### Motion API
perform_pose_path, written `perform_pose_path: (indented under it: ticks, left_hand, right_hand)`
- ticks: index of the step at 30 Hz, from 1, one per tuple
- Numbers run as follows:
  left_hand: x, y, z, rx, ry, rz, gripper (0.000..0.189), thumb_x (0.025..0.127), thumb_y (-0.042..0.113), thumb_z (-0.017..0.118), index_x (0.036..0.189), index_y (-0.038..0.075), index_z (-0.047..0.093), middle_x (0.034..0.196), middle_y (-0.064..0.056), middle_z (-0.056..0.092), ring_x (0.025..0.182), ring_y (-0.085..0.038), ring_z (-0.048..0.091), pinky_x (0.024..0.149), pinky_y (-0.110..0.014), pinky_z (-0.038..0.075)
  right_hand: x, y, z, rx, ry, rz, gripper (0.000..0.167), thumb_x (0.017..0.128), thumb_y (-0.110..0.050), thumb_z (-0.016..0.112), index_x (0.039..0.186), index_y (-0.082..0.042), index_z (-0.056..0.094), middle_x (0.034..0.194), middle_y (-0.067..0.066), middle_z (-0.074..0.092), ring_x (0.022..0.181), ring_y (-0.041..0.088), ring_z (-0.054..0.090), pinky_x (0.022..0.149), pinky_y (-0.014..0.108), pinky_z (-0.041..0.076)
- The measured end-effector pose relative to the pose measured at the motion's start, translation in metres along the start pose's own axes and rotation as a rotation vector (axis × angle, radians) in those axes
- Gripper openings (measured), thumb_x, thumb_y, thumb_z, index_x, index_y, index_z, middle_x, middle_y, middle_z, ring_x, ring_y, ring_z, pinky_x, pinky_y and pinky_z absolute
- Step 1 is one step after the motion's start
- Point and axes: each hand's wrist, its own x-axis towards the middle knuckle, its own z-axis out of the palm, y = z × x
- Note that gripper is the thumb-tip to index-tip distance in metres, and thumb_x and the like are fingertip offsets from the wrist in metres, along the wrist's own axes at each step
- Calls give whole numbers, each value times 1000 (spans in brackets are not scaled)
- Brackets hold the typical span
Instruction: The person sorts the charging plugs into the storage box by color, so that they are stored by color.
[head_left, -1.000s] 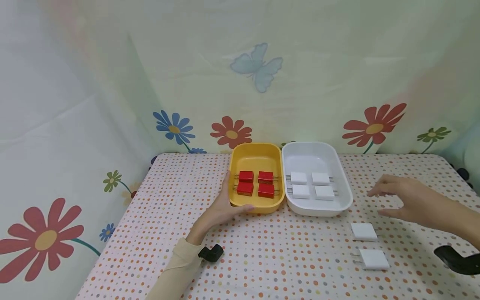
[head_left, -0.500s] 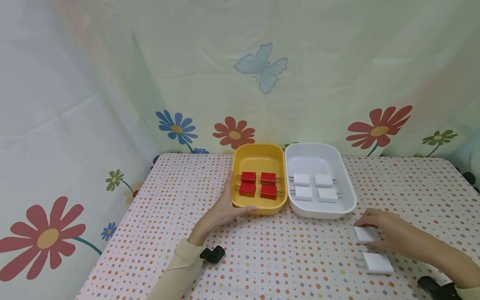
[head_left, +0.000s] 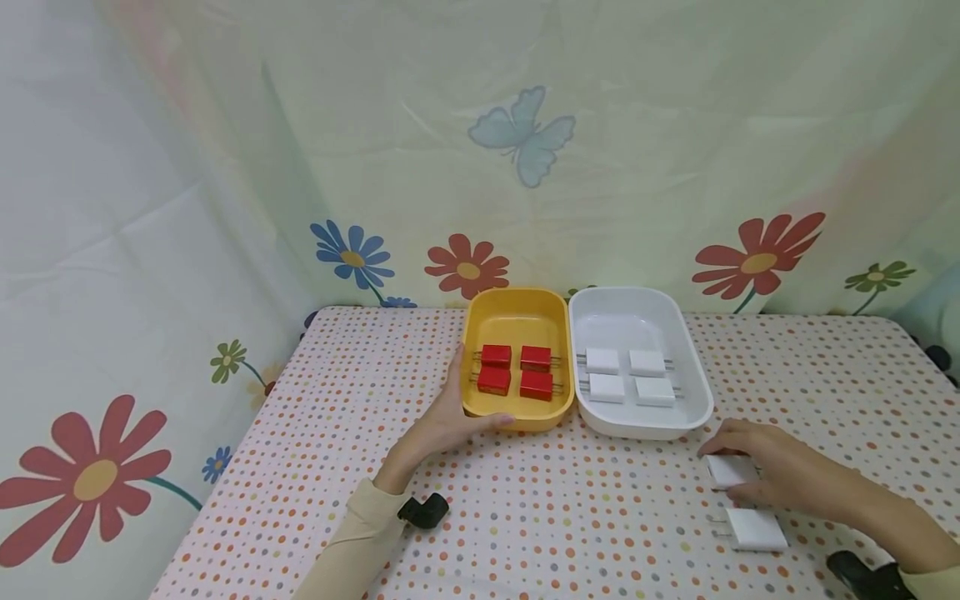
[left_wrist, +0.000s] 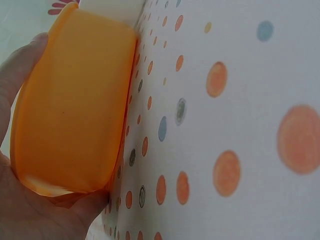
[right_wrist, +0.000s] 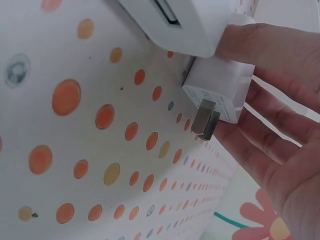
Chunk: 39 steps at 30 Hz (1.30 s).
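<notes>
My left hand (head_left: 442,421) holds the near left corner of a yellow tray (head_left: 517,321), with the thumb along its front wall and the fingers on its left side. Several red charger plugs (head_left: 495,381) lie in that tray. At right, my right hand (head_left: 787,471) pinches a white charger plug (head_left: 727,472) on the table between thumb and fingers. Its two metal prongs (right_wrist: 205,120) point back toward the wrist in the right wrist view. Just nearer stands a second white charger plug (head_left: 757,530), with a port slot facing the wrist camera.
Against the yellow tray stands a white tray (head_left: 626,321) with several white charger plugs (head_left: 606,388) in it. A dotted cloth (head_left: 525,517) covers the table. A flowered curtain (head_left: 622,167) hangs behind and to the left.
My right hand has come down and toward me from above the table onto the farther white charger plug and now pinches it. The left hand stays on the yellow tray.
</notes>
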Motion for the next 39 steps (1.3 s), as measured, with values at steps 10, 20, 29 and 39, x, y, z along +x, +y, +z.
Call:
perform_pose_path:
  ticks: [10,20,29,39]
  left_hand:
    - [-1,1,0,9,4,-11,133,84,38,89,167,17,-13,174,-12,14,156,-32,26,122,-58,28]
    - [-1,0,0,0,14,-26,131,85,35,89,167,16,-12,174,-11,12,156,-31,24,122,-60,27]
    - [-1,3,-1,8,8,-9,132,84,38,89,168,20,-11,174,-12,14,156,-31,25,122,-58,29]
    - [-2,0,0,-5,3,-6,133,84,40,89,168,17,-11,174,-13,14,156,-32,26,122,-59,28]
  right_hand:
    - [-1,4,-5,-5,-7,-7,43,75,-20,95,112,-12,74,109,-5,67,96,14,66,81,39,59]
    - [2,20,-41,-46,48,34,46,69,-13,97,106,-5,70,105,2,71,93,25,69,80,43,61]
    - [34,17,-94,-18,244,22,56,75,-21,96,117,4,70,104,8,71,94,27,67,81,51,61]
    - [96,-17,-109,135,266,-4,52,84,-15,90,126,6,67,116,21,70,109,42,65,95,61,54]
